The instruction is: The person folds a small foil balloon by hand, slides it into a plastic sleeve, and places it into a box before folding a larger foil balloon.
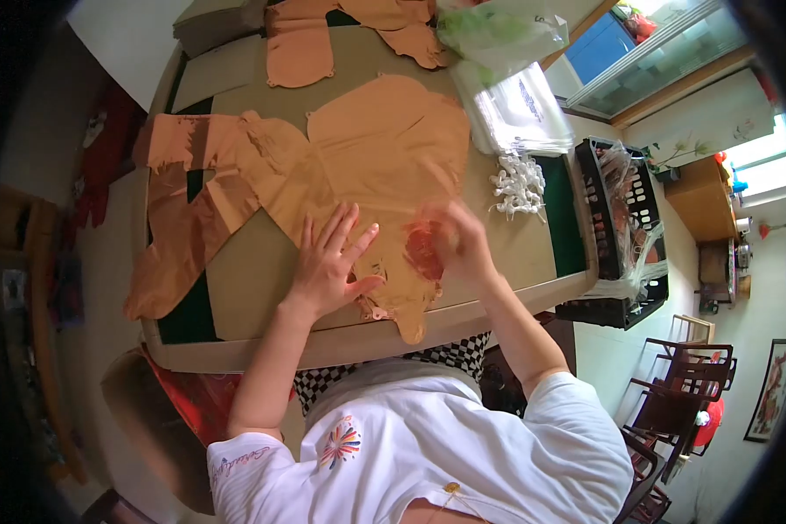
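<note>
A large copper-coloured foil balloon [367,148], flat and uninflated, lies across the table with creased limbs spreading left. My left hand [327,266] rests on its lower part, fingers spread, palm down. To the right, my right hand [458,240] is blurred by motion over the foil, its fingers curled at a crumpled reddish piece [424,249]. What that piece is made of is not clear. Below the hands, a narrow foil end [410,323] hangs over the table's near edge.
More copper foil [299,52] lies at the back. On the right are clear plastic bags [520,109] and a pile of small white pieces [520,185]. A black crate [607,210] with plastic-wrapped items stands beside the table [533,284]. Dark wooden chairs [677,384] are farther right.
</note>
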Demonstrator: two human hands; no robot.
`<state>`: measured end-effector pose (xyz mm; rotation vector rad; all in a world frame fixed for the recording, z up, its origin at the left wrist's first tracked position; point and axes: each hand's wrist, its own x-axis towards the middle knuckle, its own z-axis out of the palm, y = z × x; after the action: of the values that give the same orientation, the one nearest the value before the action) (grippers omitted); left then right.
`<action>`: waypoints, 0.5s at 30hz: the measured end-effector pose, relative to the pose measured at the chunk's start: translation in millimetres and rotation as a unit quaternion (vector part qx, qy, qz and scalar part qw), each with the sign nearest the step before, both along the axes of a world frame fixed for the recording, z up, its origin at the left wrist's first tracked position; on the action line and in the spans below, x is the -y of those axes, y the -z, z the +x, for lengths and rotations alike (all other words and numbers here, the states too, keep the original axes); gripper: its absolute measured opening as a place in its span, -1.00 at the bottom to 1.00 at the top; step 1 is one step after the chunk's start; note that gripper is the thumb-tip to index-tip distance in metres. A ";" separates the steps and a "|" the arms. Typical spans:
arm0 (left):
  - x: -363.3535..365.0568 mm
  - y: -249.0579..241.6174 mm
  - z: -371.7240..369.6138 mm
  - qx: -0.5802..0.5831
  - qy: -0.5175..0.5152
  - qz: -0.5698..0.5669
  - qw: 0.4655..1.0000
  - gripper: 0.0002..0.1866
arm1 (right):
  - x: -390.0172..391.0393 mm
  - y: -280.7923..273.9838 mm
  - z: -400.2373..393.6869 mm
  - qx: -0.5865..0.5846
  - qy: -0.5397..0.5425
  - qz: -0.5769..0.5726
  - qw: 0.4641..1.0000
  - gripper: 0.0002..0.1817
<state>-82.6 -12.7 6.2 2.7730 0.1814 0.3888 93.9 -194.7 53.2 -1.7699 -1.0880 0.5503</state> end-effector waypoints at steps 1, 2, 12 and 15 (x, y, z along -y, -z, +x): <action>0.5 -1.0 -1.5 0.009 -0.001 -0.009 1.000 -0.19 | 19.6 -12.1 -13.7 -0.107 -0.097 -0.062 0.988 -0.84; 0.2 -3.4 -2.2 0.019 -0.001 -0.017 1.000 -0.20 | 36.3 -25.2 -34.2 -0.032 -0.247 0.003 0.968 -0.87; -0.6 -3.1 -0.6 0.050 -0.008 -0.057 0.997 -0.22 | 227.1 156.6 -23.1 0.304 -0.023 -0.345 0.887 -0.70; -0.8 -1.7 -0.7 0.046 -0.006 -0.051 0.998 -0.22 | 237.0 195.5 5.5 0.378 0.032 -0.246 0.892 -0.69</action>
<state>-83.3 -11.9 7.9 2.6479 0.1891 0.4952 99.4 -431.7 -142.3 -2.5709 -1.4859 0.0638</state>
